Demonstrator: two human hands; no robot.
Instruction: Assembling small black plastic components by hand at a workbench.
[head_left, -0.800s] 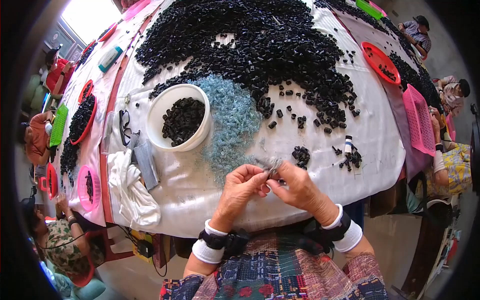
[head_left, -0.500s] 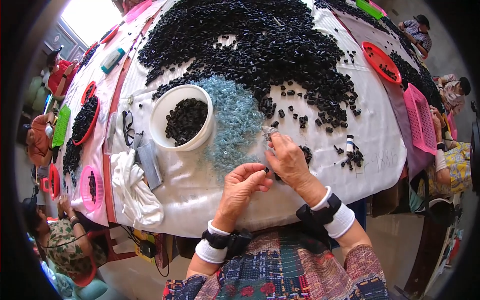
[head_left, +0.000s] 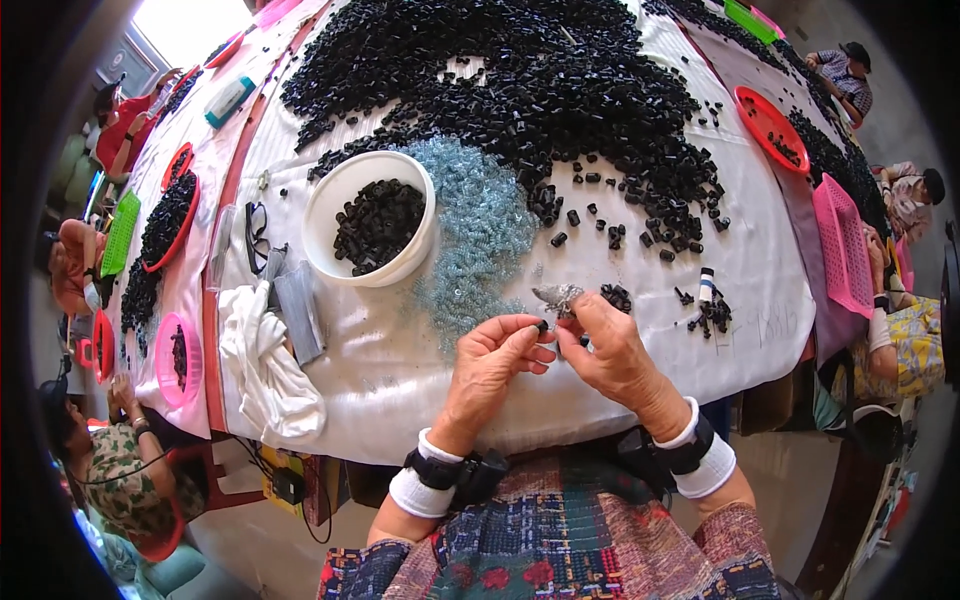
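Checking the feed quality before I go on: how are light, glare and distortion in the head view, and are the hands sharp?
Head view: even daylight, blown-out white glare at the top left corner; strong fisheye bend, table edge curving, dark rim all round; left hand and right hand reasonably sharp, the small black piece pinched between them tiny.

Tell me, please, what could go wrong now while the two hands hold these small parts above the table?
The left hand pinches a small black piece only at the fingertips, so it could slip and get lost among the pale blue pieces below. The right hand holds a small metal tool close to the left fingers, which might get nicked. The white bowl sits beside the left forearm's path and could be knocked.
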